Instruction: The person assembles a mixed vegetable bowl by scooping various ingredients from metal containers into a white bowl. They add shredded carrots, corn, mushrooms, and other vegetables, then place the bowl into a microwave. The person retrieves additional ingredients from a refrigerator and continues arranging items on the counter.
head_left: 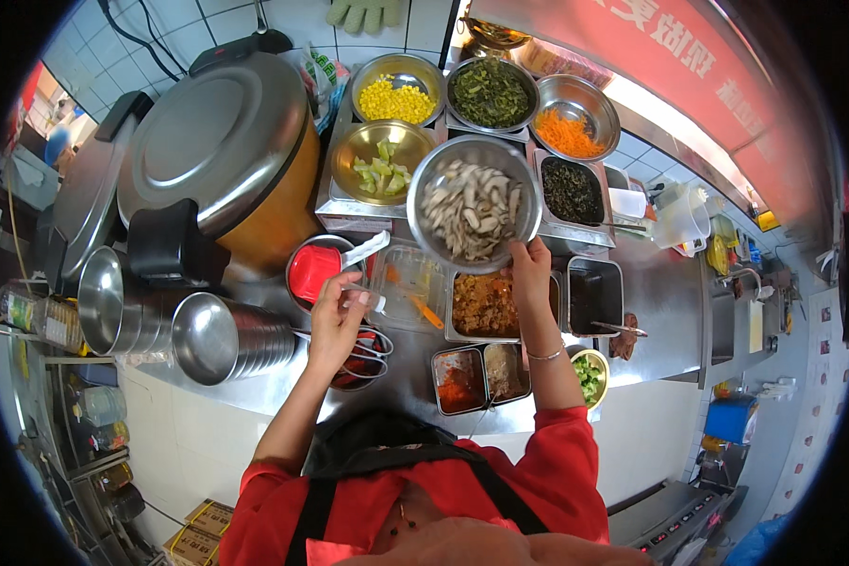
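Observation:
My right hand (530,274) grips the near rim of a steel bowl (424,241) with its fingers closed. Pale sliced mushrooms (472,208) lie in that bowl, which is held above the other food containers. At the left, my left hand (335,325) has its fingers curled around a small clear plastic piece (373,300), whose kind I cannot make out. Close by are a red scoop (313,274) with a white handle in a round pot, and a clear plastic box (401,259) with an orange-handled tool (427,312) in it.
Bowls of corn (396,99), leafy greens (489,92), shredded carrot (566,134) and chopped celery-like pieces (382,173) stand at the back. A large steel cooker (217,132) and stacked steel bowls (231,338) fill the left. Nearer are a brown filling tray (481,307) and small sauce tins (460,377).

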Motion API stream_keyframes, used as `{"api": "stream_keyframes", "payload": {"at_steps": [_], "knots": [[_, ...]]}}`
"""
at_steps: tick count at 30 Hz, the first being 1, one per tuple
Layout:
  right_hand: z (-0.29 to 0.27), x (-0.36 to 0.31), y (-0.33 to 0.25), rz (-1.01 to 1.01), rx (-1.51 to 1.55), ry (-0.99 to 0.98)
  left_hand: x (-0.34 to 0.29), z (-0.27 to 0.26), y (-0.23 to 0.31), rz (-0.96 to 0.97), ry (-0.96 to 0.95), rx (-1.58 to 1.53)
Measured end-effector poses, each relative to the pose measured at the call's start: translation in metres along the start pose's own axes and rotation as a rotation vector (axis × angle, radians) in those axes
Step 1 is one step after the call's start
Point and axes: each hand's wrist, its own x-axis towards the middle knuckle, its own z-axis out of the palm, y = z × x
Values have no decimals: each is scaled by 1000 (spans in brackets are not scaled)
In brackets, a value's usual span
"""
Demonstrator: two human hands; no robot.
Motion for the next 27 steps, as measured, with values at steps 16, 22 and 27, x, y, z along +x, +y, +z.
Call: {"api": "stream_keyframes", "payload": {"at_steps": [16, 22, 27], "knots": [[-23, 92, -23, -156, -337, 88, 113, -1, -16, 115, 195, 57], [-29, 120, -15, -125, -420, 35, 105, 4, -27, 37, 139, 107], [-25, 125, -21, -116, -552, -4, 100, 3, -31, 32, 144, 103]]}}
